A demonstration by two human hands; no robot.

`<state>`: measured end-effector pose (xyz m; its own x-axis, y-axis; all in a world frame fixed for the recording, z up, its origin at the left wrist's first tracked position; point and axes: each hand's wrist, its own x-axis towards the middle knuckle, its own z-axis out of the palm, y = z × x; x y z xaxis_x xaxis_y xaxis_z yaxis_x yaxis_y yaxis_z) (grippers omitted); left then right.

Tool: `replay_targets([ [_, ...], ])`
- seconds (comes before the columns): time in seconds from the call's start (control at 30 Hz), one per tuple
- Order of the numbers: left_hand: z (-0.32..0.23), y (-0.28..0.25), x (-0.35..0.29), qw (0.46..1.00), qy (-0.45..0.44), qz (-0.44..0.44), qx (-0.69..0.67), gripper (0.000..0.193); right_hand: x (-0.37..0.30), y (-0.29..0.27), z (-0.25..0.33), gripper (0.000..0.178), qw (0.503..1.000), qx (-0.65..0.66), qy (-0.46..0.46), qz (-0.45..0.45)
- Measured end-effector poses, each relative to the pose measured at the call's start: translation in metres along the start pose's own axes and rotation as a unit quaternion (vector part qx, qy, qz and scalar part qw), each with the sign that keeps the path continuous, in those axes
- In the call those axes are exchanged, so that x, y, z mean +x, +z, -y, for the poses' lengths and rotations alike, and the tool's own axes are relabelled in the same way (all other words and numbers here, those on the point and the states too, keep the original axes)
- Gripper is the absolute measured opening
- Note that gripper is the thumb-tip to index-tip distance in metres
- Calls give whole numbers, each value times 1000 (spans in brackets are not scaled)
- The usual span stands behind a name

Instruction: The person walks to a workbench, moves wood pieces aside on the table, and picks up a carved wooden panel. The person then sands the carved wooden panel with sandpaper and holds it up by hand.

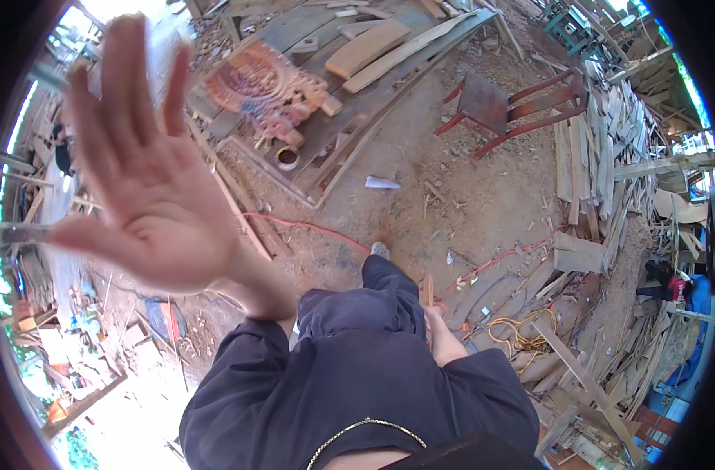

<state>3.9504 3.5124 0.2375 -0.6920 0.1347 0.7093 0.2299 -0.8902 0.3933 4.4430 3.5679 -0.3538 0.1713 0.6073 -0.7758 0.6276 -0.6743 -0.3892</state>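
Observation:
My left hand (158, 184) is raised high at the left, palm showing and fingers spread, with nothing in it. Low by my right side is my right hand (436, 319), mostly hidden by my dark clothes, so its fingers do not show. A narrow brown wooden strip (428, 290) appears just beyond it; whether the hand holds it is unclear. Past my left hand, a carved reddish wooden piece (267, 90) lies on a plank platform (295, 184). A small round container with dark contents (287, 158) stands at the platform's near side.
A dark red wooden chair (491, 110) is at the far right on the dirt floor. Stacked boards (588, 164) line the right side. An orange-red cord (318, 227) crosses the ground, and a yellow cable (522, 333) lies coiled at right. Long planks (412, 51) rest on the platform.

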Motion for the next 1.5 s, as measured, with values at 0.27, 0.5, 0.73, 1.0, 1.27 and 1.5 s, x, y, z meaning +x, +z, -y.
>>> replay_targets([
  [0.27,212,-25,-94,829,-313,208,413,66,69,-145,128,27,990,-78,115,-28],
  [0.5,333,-106,-210,275,-590,474,593,65,187,-124,286,26,994,-102,4,-40],
  [0.73,525,-107,-163,388,-567,284,669,38,261,-114,502,23,985,-166,-18,44],
  [1.0,710,-61,-16,630,-493,181,572,19,376,-122,706,18,991,-129,-20,38],
  [1.27,789,-90,12,549,-529,81,643,22,449,-95,890,19,967,-227,-97,66],
  [1.5,893,-97,21,542,-547,-10,638,27,529,-69,1057,28,923,-324,-88,187],
])
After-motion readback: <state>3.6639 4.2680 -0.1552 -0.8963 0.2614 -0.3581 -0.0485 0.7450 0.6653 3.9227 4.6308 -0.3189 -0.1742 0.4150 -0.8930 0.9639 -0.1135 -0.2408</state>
